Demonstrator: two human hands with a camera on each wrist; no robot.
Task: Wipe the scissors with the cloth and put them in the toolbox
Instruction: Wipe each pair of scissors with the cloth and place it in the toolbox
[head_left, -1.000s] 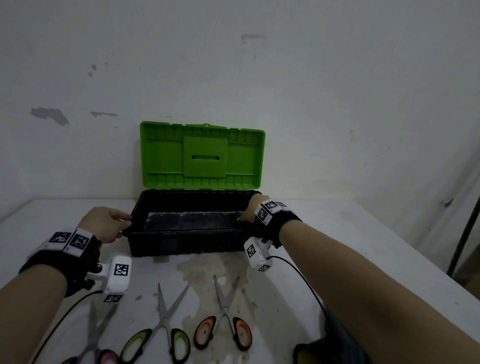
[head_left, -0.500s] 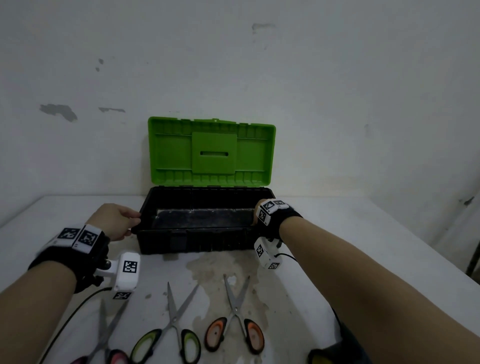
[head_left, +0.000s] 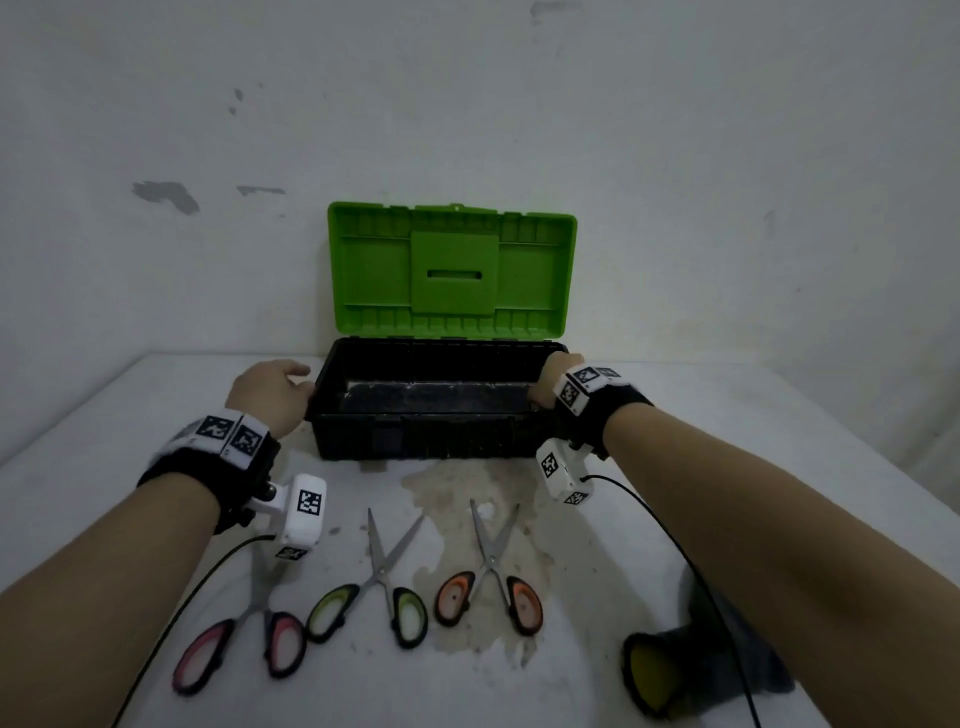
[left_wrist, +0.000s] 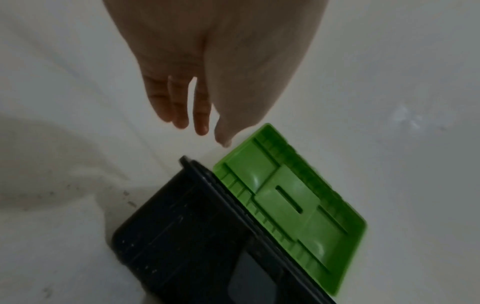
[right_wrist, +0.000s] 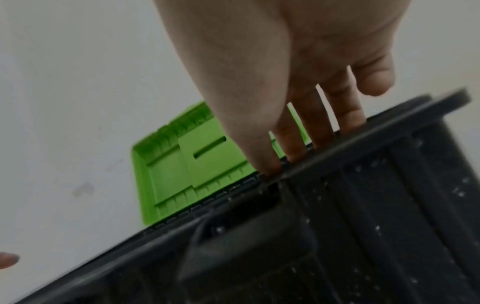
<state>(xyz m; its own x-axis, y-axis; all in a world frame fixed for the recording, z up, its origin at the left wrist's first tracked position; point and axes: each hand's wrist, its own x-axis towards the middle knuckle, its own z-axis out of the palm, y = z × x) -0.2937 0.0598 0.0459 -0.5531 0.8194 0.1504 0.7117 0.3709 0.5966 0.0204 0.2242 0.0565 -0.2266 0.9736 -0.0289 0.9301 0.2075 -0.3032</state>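
The black toolbox (head_left: 426, 436) stands at the back of the table with its green lid (head_left: 452, 270) upright and nothing visible inside. My left hand (head_left: 270, 392) is at its left end; in the left wrist view the straight fingers of the left hand (left_wrist: 202, 131) hang just off the box corner (left_wrist: 187, 162). My right hand (head_left: 548, 376) is at the right end, and the straight fingers (right_wrist: 324, 131) reach down to the rim (right_wrist: 389, 115), tips hidden behind it. Pink-handled scissors (head_left: 244, 639), green-handled scissors (head_left: 374, 587) and orange-handled scissors (head_left: 491, 577) lie in front. A dark cloth (head_left: 727, 665) lies front right.
The wall rises directly behind the toolbox. A brownish stain (head_left: 467, 499) spreads on the white table (head_left: 727, 441) between the box and the scissors. Camera cables trail from both wrists over the table, the right one (head_left: 675, 540) crossing the cloth.
Both hands stay at the ends of the toolbox. The head view has dropped, so the three scissors and the cloth now show in full.
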